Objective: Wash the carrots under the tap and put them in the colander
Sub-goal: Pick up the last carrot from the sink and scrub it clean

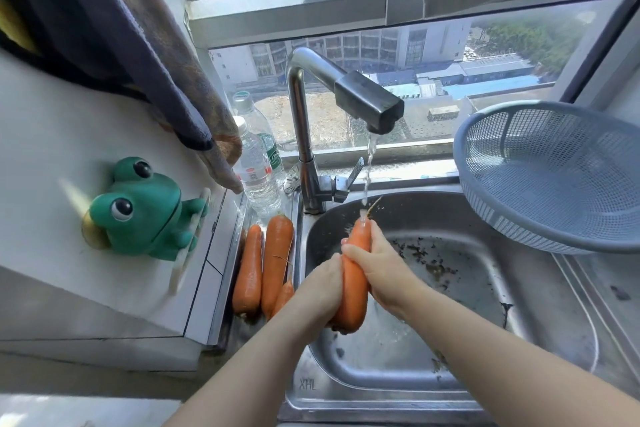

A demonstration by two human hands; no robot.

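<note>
Reaching in from the lower edge with both bare forearms, angled toward each other over the sink (pixel 467 295). Left grip (pixel 322 288): back of the hand up, clenched from the left round the thick near end of a carrot (pixel 355 291). Right grip (pixel 382 270): grasping the same carrot higher up from the right, fingers curled over its front close to the thin end. Held lengthwise above the basin, thin tip pointing away and up, right under the tap (pixel 367 104), with the narrow stream of water (pixel 369 163) landing on that tip. Just left of the basin, three more carrots (pixel 273 263) lying side by side on the steel bench (pixel 588 322). At right, tilted on the bench, a grey-blue colander (pixel 554 184), well apart from the held carrot.
</note>
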